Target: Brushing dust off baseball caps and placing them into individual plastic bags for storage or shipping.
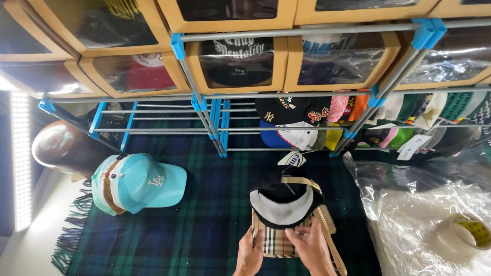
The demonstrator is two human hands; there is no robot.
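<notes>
Both hands work at the near edge of a dark green and blue tartan blanket (pixel 192 238); the left hand (pixel 249 254) pinches the left edge of a beige checked fabric cap (pixel 275 243), fingers curled on the cloth, while the right hand (pixel 312 249) grips the same cap's right side, thumb and fingers closed on the fabric; the cap lies directly between the two sets of fingertips, touching both. Just beyond the fingers, resting on the checked cap's far part, sits a black cap with a white inner lining (pixel 284 201), its opening facing up. Right beside the right hand's fingers lies a wooden-handled brush (pixel 331 236), its handle running back past the wrist. Well to the left of the left fingers rests a turquoise baseball cap with a white emblem (pixel 138 182); well to the right of the right fingers a roll of pale tape (pixel 462 235) lies on crumpled clear plastic sheeting (pixel 421 265). Far beyond the fingertips stands a grey tube rack with blue joints (pixel 212 118), carrying cardboard boxes with clear windows (pixel 236 62).
</notes>
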